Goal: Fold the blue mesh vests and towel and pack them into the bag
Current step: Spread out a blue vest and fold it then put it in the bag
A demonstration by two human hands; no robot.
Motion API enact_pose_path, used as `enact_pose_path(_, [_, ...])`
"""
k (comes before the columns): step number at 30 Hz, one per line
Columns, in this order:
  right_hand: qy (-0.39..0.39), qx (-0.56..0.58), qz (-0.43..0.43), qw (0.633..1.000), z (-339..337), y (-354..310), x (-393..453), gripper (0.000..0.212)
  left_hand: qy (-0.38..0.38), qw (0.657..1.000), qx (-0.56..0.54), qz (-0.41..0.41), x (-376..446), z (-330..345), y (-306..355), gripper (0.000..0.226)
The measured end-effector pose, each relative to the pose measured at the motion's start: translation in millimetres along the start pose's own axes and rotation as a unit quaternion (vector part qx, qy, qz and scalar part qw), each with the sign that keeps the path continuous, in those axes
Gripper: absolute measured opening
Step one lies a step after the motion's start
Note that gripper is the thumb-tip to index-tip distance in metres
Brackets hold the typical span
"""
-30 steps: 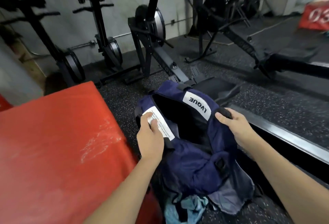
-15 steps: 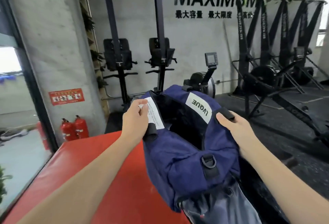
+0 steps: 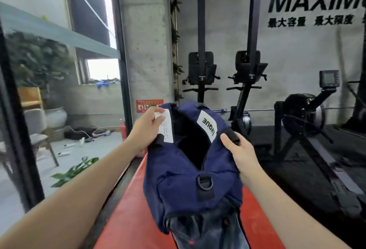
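- Red padded mat: smooth vinyl, nearest the viewer; serves as landmark.
- Bag: navy woven fabric, soft and slumped, held above the mat, mouth open and dark.
- Left hand pinches the bag's white label edge; right hand curls round a black strap.
- Judged step: positioning the bag; next, set it down open.
- Vests, towel: not identifiable.
- Beyond the mat: black steel gym machines.

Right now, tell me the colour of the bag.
Navy blue bag, white labels, seen in the head view.
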State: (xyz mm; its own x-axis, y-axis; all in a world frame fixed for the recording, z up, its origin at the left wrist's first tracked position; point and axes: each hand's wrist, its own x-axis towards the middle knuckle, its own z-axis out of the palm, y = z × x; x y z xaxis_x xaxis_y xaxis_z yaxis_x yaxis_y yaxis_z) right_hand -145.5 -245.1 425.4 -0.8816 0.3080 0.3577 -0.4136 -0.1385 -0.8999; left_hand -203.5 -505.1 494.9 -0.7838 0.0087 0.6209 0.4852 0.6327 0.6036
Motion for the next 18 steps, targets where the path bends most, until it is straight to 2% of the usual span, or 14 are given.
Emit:
enact_pose_path(6, [0.009, 0.028, 0.044, 0.999, 78, 66, -8, 0.012, 0.000, 0.999, 0.032, -0.024, 8, -35, -78, 0.017])
enact_pose_path(9, [0.003, 0.032, 0.091, 0.995, 95, 104, -21, 0.012, -0.032, 0.998, 0.056, -0.029, 0, -38, -118, 0.019])
enact_pose_path(15, [-0.056, -0.086, 0.227, 0.968, 88, 184, -55, 0.015, -0.132, 0.980, 0.120, -0.082, -35, -16, -207, 0.029])
enact_pose_path(18, [-0.084, -0.136, 0.265, 0.951, 79, 199, -59, 0.021, -0.149, 0.976, 0.118, -0.105, -53, -1, -240, 0.032])
